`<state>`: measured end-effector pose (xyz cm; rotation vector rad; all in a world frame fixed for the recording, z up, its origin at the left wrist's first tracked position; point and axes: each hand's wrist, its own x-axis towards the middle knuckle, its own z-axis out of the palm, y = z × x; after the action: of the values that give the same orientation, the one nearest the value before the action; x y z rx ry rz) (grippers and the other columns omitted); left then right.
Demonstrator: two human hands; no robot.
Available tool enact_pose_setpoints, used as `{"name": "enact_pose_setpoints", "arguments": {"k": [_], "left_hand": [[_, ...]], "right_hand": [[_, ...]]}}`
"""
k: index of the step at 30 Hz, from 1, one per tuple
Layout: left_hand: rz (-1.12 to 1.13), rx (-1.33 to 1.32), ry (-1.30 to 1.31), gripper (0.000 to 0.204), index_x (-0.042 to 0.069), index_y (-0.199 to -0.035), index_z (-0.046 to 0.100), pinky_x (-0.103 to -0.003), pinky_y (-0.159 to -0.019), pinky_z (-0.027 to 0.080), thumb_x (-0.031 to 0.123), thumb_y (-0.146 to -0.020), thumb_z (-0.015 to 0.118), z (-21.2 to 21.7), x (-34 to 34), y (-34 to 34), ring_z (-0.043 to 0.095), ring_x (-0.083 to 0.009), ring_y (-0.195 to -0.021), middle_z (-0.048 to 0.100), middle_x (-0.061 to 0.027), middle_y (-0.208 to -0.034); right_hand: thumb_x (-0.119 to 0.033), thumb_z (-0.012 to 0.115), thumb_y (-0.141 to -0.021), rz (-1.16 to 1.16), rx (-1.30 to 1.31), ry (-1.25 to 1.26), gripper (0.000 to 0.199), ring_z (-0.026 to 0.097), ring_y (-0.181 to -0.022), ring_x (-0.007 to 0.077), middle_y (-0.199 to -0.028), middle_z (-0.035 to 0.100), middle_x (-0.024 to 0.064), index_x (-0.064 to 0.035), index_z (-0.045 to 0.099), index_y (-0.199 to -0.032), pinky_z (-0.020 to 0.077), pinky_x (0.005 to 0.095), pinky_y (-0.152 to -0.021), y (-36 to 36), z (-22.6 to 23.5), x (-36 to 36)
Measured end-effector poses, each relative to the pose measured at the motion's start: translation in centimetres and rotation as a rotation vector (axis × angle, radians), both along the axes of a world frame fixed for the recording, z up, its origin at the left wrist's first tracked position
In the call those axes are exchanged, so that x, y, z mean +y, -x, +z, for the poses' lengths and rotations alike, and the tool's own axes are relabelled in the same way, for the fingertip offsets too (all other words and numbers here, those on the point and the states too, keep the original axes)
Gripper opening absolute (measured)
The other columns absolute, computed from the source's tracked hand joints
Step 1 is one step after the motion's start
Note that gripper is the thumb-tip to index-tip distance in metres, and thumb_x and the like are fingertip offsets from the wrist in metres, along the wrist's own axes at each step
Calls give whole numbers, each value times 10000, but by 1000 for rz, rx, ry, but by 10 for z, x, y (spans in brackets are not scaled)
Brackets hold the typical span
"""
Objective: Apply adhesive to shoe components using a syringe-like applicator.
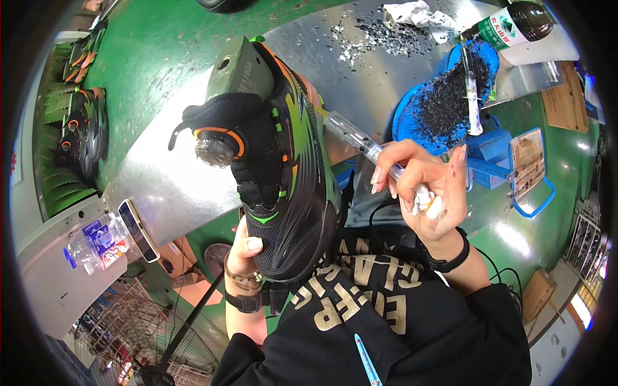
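My left hand (pixel 246 248) grips the toe end of a black and green sports shoe (pixel 283 167) mounted on a dark green last, with a round dial closure on its tongue. The shoe points up and away from me. My right hand (pixel 428 183) holds a clear syringe (pixel 354 136), fingers wrapped around its plunger end. The syringe tip touches the side of the shoe near the sole, at about the middle of its length.
A metal bench top (pixel 174 174) lies behind the shoe. On it sit a blue tray (pixel 405 119) of black granules with a second syringe, a dark bottle (pixel 521 22), crumpled cloth (pixel 418 13). More shoes (pixel 84 125) stand at left. A fan (pixel 129 328) is below.
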<state>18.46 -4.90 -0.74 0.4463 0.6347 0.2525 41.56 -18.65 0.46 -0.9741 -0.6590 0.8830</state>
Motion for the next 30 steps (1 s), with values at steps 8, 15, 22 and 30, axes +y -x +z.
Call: {"name": "enact_pose_setpoints", "arguments": {"k": [8,15,22,30], "left_hand": [[65,-5,99,811,-39,-1332,345,-461,-965,440,244,-639,656,-13,-2,13,538,-353,-1113,484,-237,-1264],[294,-210,412,868,2,-1387,242,-654,-750,489,396,-710,615,-18,8,19,509,-545,-1028,460,-326,-1225],[289,-401,441,861,-25,-1373,234,-638,-669,520,401,-718,596,-9,13,12,552,-580,-878,451,-384,-1179],[255,-362,392,843,-22,-1377,258,-650,-740,501,386,-713,579,-28,10,24,496,-558,-1041,412,-374,-1239]], "right_hand": [[-505,13,-957,23,147,-31,751,530,-781,258,-900,548,223,-37,416,-529,436,316,-724,-10,1,10],[-497,379,-894,161,744,175,570,532,-611,269,-904,585,184,-80,385,-506,442,306,-586,-87,-3,49],[-491,325,-920,242,630,237,591,476,-581,249,-847,565,193,-73,378,-506,404,285,-542,-113,5,83],[-510,243,-945,183,265,223,650,505,-552,225,-806,572,230,-65,390,-495,420,257,-539,-81,36,70]]}}
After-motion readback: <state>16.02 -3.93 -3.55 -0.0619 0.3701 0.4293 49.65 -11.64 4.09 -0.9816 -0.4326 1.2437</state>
